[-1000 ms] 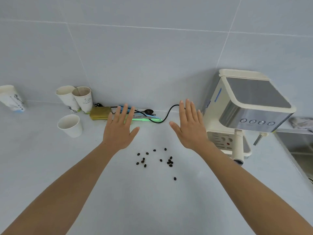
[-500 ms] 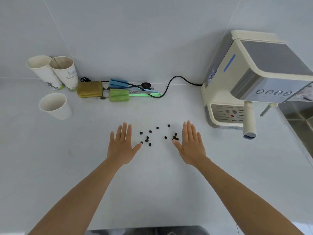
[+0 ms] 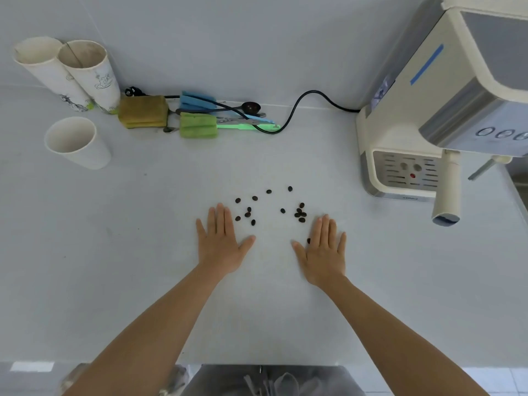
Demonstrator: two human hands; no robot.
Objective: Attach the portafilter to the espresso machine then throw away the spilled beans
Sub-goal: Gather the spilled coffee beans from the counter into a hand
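Several dark coffee beans [image 3: 300, 214] lie scattered on the white counter [image 3: 114, 252], in a loose patch just beyond my fingertips. My left hand [image 3: 221, 242] lies flat and palm down at the patch's near left edge, holding nothing. My right hand [image 3: 323, 252] lies flat at the near right, one bean touching its index finger side. At the right stands the cream espresso machine [image 3: 405, 118], and the portafilter's cream handle [image 3: 447, 192] sticks out from under its head toward me. The portafilter's basket end is hidden under the machine head.
Two paper cups [image 3: 85, 72] lean at the back wall and a third paper cup [image 3: 75, 142] stands in front. A brown sponge [image 3: 143, 111], green and blue brushes [image 3: 197, 125], a black spoon and the machine's black cable [image 3: 297, 110] line the wall. The counter's front edge runs along the bottom.
My hands have come down from in front of the wall to lie flat on the counter beside the beans. The view has tilted downward and closer.
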